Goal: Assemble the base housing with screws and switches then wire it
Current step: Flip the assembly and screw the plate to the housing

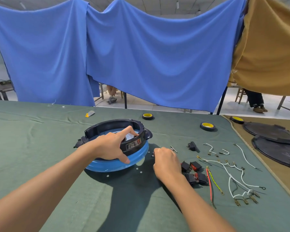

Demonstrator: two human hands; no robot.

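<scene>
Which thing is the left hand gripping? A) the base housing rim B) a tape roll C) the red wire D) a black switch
A: the left hand grips the base housing, fingers hooked over its black rim and thumb against the blue outer wall.
</scene>
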